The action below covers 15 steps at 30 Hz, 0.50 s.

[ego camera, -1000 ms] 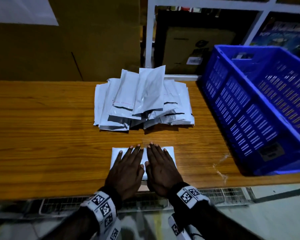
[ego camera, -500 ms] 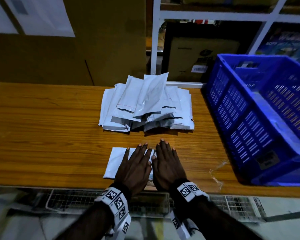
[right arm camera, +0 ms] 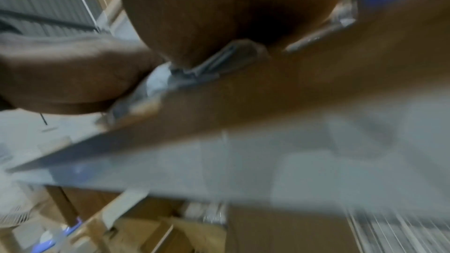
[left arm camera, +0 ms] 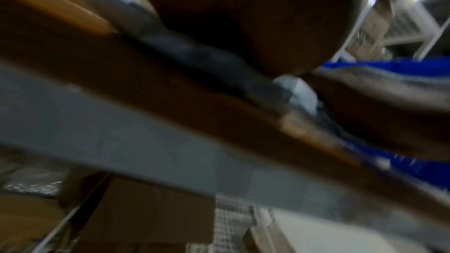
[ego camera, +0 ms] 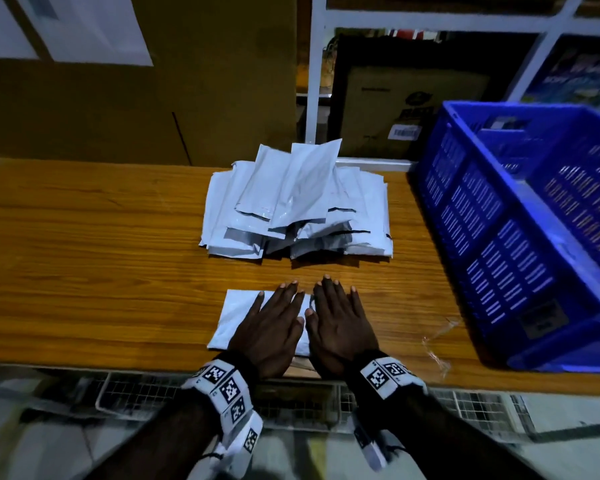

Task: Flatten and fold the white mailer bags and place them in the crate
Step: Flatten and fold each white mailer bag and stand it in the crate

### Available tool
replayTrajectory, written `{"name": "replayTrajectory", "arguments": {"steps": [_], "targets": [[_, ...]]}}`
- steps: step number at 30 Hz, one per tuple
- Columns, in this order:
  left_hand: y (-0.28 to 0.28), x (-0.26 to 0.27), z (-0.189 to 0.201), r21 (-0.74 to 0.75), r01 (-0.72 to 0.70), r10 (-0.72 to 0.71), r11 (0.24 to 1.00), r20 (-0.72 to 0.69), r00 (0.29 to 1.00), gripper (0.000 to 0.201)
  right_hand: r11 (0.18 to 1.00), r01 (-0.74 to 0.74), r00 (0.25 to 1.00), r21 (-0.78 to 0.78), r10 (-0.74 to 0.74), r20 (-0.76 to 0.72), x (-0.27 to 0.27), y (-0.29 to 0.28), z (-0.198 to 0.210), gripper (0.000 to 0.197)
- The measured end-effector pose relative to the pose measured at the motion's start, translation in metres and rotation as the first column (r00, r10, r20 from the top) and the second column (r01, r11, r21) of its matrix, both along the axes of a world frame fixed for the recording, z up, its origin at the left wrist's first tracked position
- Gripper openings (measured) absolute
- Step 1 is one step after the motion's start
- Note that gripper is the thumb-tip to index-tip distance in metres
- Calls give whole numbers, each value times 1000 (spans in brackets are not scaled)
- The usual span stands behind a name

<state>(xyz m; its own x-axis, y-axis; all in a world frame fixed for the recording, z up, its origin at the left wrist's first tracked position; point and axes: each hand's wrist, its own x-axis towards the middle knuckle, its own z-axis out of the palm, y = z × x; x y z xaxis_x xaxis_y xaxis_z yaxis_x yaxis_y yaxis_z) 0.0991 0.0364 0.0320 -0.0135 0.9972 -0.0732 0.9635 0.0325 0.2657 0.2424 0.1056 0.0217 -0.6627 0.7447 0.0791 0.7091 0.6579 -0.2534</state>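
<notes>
The blue crate (ego camera: 520, 237) stands on the right end of the wooden table (ego camera: 84, 265), its slotted wall facing the hands; what shows of its inside is bare blue plastic, though the near corner is hidden by the wall. Behind the table a white shelf frame (ego camera: 314, 81) holds a dark cardboard box (ego camera: 406, 98).

At the near table edge a single white mailer bag (ego camera: 238, 315) lies flat. The left hand (ego camera: 269, 329) and right hand (ego camera: 338, 322) sit side by side on it, palms down, fingers straight and spread a little — pressing, with nothing pinched. Both wrist views are blurred, showing only a heel of a palm on a grey-white bag edge (left arm camera: 299, 91).

Beyond the fingertips, apart from the pressed bag, sits the loose pile of mailer bags (ego camera: 298, 209), several overlapping and fanned.

Compared with a second ago, the hands have slid toward the bag's right end — more bare bag now shows left of the left hand, and almost none to the right of the right hand. The pile and crate lie as before.
</notes>
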Motion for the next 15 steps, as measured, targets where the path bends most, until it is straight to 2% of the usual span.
{"name": "replayTrajectory", "arguments": {"steps": [2, 4, 6, 9, 11, 15], "targets": [[0, -7, 5, 33, -11, 11, 999, -7, 1000, 95, 1000, -11, 1000, -4, 11, 10, -6, -2, 12, 81], [-3, -19, 4, 73, -7, 10, 997, -46, 999, 81, 1000, -16, 999, -5, 16, 29, -17, -5, 18, 76], [-8, -31, 0, 47, 15, -11, 999, -84, 996, 74, 1000, 4, 998, -12, -3, 57, -28, -10, 17, 67], [-14, -40, -6, -55, 32, -36, 998, -80, 996, 71, 998, 38, 998, -58, -35, 55, -33, -18, 4, 65], [-18, -41, -13, -32, 42, -44, 999, -48, 998, 65, 998, 52, 999, -37, -52, 5, -32, -24, -1, 69], [-18, -41, -14, 16, 65, -65, 998, -18, 998, 63, 997, 64, 998, 45, -64, 10, -32, -28, -2, 59]]}}
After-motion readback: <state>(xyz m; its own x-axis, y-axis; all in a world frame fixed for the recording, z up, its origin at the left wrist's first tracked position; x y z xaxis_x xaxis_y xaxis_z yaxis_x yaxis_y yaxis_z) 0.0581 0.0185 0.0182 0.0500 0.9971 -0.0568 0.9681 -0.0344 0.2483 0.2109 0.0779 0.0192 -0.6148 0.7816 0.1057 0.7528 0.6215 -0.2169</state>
